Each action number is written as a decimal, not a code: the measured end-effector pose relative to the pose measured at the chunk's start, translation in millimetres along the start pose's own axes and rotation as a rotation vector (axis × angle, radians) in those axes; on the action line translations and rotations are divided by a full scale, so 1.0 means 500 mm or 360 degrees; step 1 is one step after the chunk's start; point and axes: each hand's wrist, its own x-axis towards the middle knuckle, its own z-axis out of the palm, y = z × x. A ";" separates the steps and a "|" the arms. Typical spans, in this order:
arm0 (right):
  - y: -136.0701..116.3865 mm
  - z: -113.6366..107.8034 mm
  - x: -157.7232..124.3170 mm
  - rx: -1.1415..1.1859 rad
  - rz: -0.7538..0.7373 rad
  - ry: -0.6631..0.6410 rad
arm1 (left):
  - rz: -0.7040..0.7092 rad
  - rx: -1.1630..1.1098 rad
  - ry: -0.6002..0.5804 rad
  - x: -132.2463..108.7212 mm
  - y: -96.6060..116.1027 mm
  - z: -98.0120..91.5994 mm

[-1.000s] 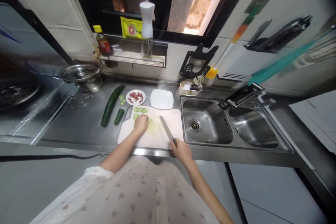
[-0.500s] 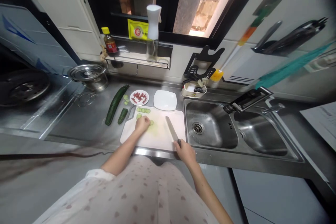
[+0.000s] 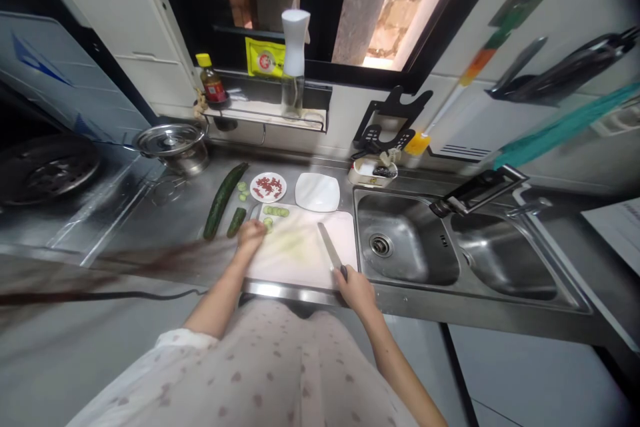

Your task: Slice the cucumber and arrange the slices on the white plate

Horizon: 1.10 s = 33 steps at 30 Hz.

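Left of the frame's centre, the left hand [image 3: 251,235] is smeared by blur, its fingertips indistinct; whether it grips anything cannot be told. In the lower middle, the right hand [image 3: 356,290] hides most of the handle of the knife [image 3: 329,245]. At upper centre, a spray bottle [image 3: 295,47] covers the right end of a yellow packet [image 3: 260,57]. The red pieces [image 3: 270,185] on the round plate [image 3: 257,196] are too small to identify. The right edge crops a white sheet [image 3: 617,227].

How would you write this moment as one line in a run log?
left hand: beside cucumber slices, grip unclear; right hand: holds knife; knife: blade over cutting board; nearby: short cucumber piece, square white plate
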 end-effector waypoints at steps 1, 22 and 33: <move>-0.001 0.000 0.000 0.0000 0.0000 -0.0002 | -0.0008 0.0023 0.0009 0.001 0.000 -0.001; -0.003 -0.001 0.003 -0.0044 -0.0040 -0.0030 | 0.0454 0.0035 0.0116 0.007 0.061 0.007; -0.002 -0.001 0.004 -0.0035 -0.0034 -0.0045 | 0.0682 0.0403 -0.0057 0.049 0.122 0.022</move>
